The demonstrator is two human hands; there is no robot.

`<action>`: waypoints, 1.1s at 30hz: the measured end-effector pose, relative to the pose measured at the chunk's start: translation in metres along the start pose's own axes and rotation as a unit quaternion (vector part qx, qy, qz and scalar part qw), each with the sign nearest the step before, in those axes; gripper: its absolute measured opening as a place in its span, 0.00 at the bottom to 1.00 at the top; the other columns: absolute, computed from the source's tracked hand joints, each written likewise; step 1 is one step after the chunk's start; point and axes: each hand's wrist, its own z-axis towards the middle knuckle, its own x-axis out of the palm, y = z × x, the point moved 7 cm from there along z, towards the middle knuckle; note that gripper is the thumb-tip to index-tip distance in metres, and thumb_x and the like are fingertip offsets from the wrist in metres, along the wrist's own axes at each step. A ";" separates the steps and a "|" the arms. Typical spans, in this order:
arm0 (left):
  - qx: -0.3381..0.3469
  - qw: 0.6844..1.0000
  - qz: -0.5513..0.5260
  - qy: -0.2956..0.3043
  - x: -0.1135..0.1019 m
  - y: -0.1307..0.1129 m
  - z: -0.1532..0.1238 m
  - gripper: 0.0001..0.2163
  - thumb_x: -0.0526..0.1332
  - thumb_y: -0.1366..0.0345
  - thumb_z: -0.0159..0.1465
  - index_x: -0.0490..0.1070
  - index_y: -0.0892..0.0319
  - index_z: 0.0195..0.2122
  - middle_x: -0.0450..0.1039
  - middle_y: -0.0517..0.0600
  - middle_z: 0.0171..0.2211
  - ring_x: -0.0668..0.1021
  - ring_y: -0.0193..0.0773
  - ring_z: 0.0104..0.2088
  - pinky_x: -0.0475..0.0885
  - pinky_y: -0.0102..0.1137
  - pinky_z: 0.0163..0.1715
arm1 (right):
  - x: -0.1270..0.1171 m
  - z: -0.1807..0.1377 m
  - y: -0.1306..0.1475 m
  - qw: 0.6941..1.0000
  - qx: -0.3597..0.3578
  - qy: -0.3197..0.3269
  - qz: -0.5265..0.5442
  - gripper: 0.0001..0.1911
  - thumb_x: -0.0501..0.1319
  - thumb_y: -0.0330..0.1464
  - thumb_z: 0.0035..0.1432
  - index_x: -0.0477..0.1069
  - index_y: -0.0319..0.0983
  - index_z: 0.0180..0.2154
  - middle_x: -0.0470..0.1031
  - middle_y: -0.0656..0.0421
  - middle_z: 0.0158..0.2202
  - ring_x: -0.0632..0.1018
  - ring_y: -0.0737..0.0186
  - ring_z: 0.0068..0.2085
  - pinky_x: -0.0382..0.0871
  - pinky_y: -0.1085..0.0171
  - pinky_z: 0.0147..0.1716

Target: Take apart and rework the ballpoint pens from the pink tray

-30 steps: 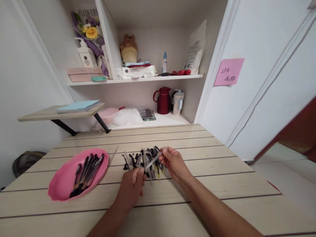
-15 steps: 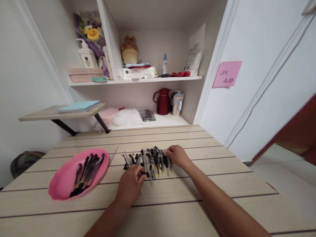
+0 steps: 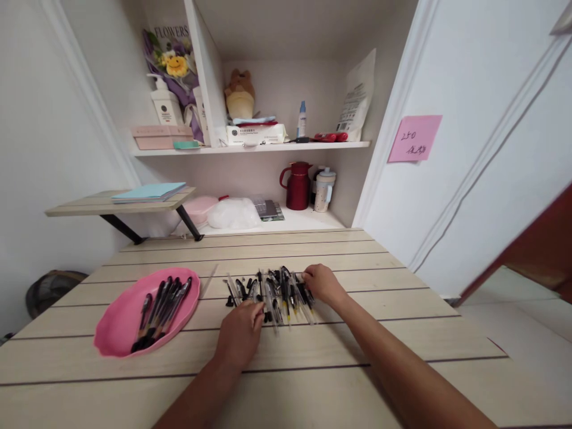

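A heap of clear and black pens (image 3: 273,292) lies in the middle of the wooden table (image 3: 313,357). My left hand (image 3: 241,333) rests at the heap's near left edge, its fingers curled and pinched on something small I cannot make out. My right hand (image 3: 322,283) sits at the heap's right edge, fingers bent down onto the pens there. A pink tray (image 3: 120,325) to the left holds several black pens (image 3: 161,307) laid side by side.
A loose clear pen tube (image 3: 208,281) lies between tray and heap. Behind the table, shelves carry a red jug (image 3: 297,186), a cup, boxes and bottles. A small side shelf (image 3: 116,204) juts out at the left. A white wall with a pink note (image 3: 414,139) stands on the right.
One second ago my right hand held a clear pen up above the heap; it has since come down onto the heap's right side. My left hand stays at the near left edge.
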 end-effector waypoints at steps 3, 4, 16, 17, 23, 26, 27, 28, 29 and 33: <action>0.003 0.999 -0.023 -0.047 -0.013 0.000 0.001 0.12 0.52 0.68 0.57 0.71 0.56 0.39 0.73 0.49 0.35 0.73 0.36 0.36 0.64 0.28 0.37 | -0.006 -0.007 -0.001 1.000 -0.008 -0.004 0.013 0.13 0.51 0.29 0.50 0.72 0.35 0.22 0.74 0.54 0.24 0.71 0.66 0.26 0.56 0.70 0.25; 0.002 0.997 -0.030 -0.068 -0.022 0.001 0.001 0.12 0.52 0.68 0.57 0.72 0.56 0.38 0.74 0.49 0.35 0.73 0.36 0.37 0.64 0.28 0.38 | -0.008 -0.010 0.000 1.000 -0.015 -0.003 0.019 0.13 0.51 0.29 0.50 0.71 0.36 0.21 0.74 0.55 0.23 0.71 0.66 0.25 0.56 0.70 0.25; -0.294 0.929 0.226 -0.006 -0.147 0.149 -0.020 0.16 0.51 0.58 0.53 0.72 0.60 0.35 0.74 0.58 0.32 0.74 0.49 0.34 0.64 0.34 0.27 | 0.004 -0.025 -0.008 0.987 -0.054 -0.010 0.150 0.13 0.50 0.35 0.49 0.71 0.38 0.23 0.71 0.60 0.20 0.69 0.65 0.24 0.57 0.68 0.24; -0.308 0.923 0.229 0.025 -0.143 0.157 -0.022 0.15 0.51 0.58 0.52 0.72 0.60 0.33 0.74 0.58 0.32 0.75 0.48 0.33 0.64 0.33 0.26 | 0.008 -0.024 -0.010 0.986 -0.051 -0.007 0.160 0.13 0.50 0.36 0.49 0.71 0.38 0.24 0.71 0.60 0.20 0.69 0.65 0.23 0.58 0.68 0.23; -0.340 0.911 0.225 0.064 -0.131 0.165 -0.022 0.09 0.53 0.64 0.49 0.71 0.60 0.26 0.75 0.57 0.30 0.75 0.46 0.30 0.62 0.31 0.23 | 0.019 -0.022 -0.016 0.979 -0.042 0.015 0.198 0.14 0.51 0.38 0.48 0.71 0.38 0.25 0.70 0.61 0.19 0.68 0.65 0.22 0.57 0.68 0.22; -0.362 0.907 0.206 0.067 -0.129 0.165 -0.023 0.08 0.54 0.64 0.47 0.71 0.59 0.21 0.75 0.56 0.26 0.75 0.45 0.26 0.63 0.31 0.23 | 0.015 -0.023 -0.016 0.978 -0.037 0.014 0.205 0.13 0.51 0.38 0.48 0.70 0.38 0.24 0.69 0.61 0.17 0.68 0.66 0.21 0.57 0.68 0.21; -0.361 0.907 0.207 0.063 -0.128 0.164 -0.023 0.08 0.54 0.64 0.47 0.71 0.59 0.20 0.74 0.57 0.25 0.75 0.45 0.26 0.63 0.32 0.23 | 0.013 -0.024 -0.015 0.978 -0.036 0.016 0.207 0.13 0.51 0.37 0.48 0.70 0.38 0.23 0.68 0.61 0.17 0.68 0.66 0.21 0.57 0.68 0.21; -0.355 0.908 0.215 0.057 -0.128 0.162 -0.022 0.08 0.54 0.65 0.46 0.71 0.59 0.20 0.74 0.57 0.25 0.75 0.46 0.27 0.63 0.32 0.23 | 0.012 -0.024 -0.014 0.978 -0.034 0.017 0.207 0.13 0.51 0.37 0.48 0.70 0.37 0.23 0.68 0.61 0.17 0.67 0.66 0.20 0.57 0.68 0.21; -0.342 0.910 0.228 0.049 -0.127 0.159 -0.021 0.07 0.54 0.66 0.46 0.71 0.60 0.20 0.74 0.58 0.25 0.75 0.46 0.27 0.63 0.32 0.23 | 0.010 -0.024 -0.013 0.978 -0.033 0.017 0.207 0.13 0.51 0.37 0.48 0.70 0.37 0.23 0.68 0.61 0.17 0.67 0.67 0.20 0.57 0.69 0.21; -0.301 0.916 0.263 0.036 -0.129 0.151 -0.019 0.07 0.54 0.68 0.45 0.71 0.61 0.21 0.74 0.60 0.25 0.75 0.48 0.27 0.62 0.33 0.23 | -0.003 -0.022 -0.008 0.980 -0.046 0.009 0.195 0.12 0.52 0.37 0.48 0.69 0.37 0.22 0.68 0.61 0.17 0.67 0.68 0.20 0.57 0.69 0.21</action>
